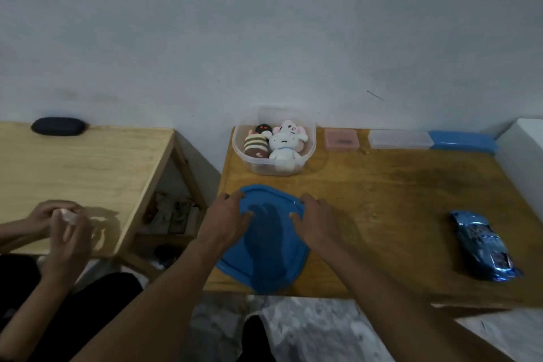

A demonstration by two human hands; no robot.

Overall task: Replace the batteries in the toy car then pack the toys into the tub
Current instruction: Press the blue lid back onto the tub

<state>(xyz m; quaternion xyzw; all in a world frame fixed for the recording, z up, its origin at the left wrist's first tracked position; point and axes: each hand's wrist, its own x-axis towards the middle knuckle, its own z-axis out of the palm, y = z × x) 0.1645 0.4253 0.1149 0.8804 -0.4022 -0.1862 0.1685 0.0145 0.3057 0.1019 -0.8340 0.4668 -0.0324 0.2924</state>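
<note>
Head view: car (482, 244), blue, lies on the table's (382, 200) right side, well apart from both hands, untouched. Tub (238, 153), clear and uncovered, sits at the back against the wall with four plush toys (282, 147) inside. Lid (264, 250), blue, lies flat on the near edge directly in front of the tub, partly overhanging.

Left hand (226, 217) and right hand (316, 220) are both grasping the lid at its far corners, thumbs on top, fingers curled over the rim.

Nothing lies between lid and tub.

Back row, right of the tub: pink box (341, 139), clear box (399, 139), blue box (461, 141), the last two touching.

Second table (73, 161) stands to the left across a gap, with a dark case (58, 126) at its back. Another person's hands (61, 223) are there holding something white; can't tell what.
</note>
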